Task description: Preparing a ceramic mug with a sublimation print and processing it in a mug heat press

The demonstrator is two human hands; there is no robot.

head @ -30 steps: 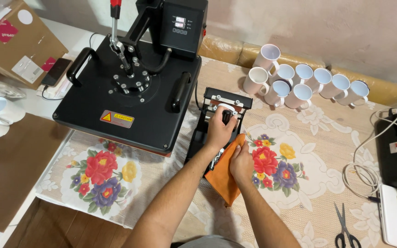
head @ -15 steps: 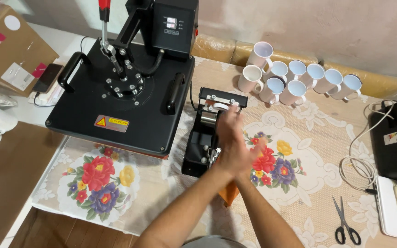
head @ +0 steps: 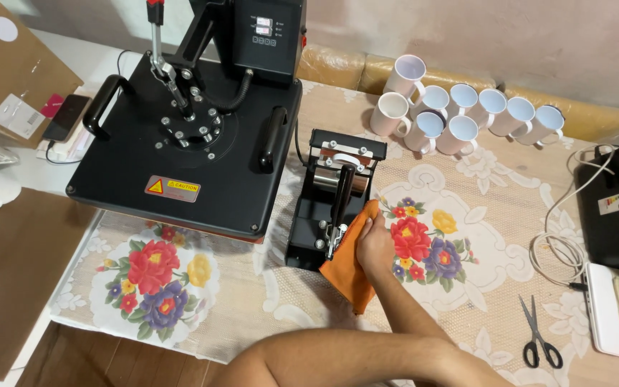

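**Hand on orange cloth beside mug press**

Right hand (head: 374, 247) is gripping an orange cloth (head: 349, 276) at frame centre, touching the small black mug press (head: 327, 208). White mugs (head: 460, 115) are sitting upper right; scissors (head: 539, 333) lower right.

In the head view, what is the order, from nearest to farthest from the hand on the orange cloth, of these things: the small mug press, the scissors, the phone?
From the right hand on the orange cloth:
1. Small mug press, right beside the hand, on its left.
2. Scissors, to the right, near the table's front edge.
3. Phone, far left, beyond the large flat press.
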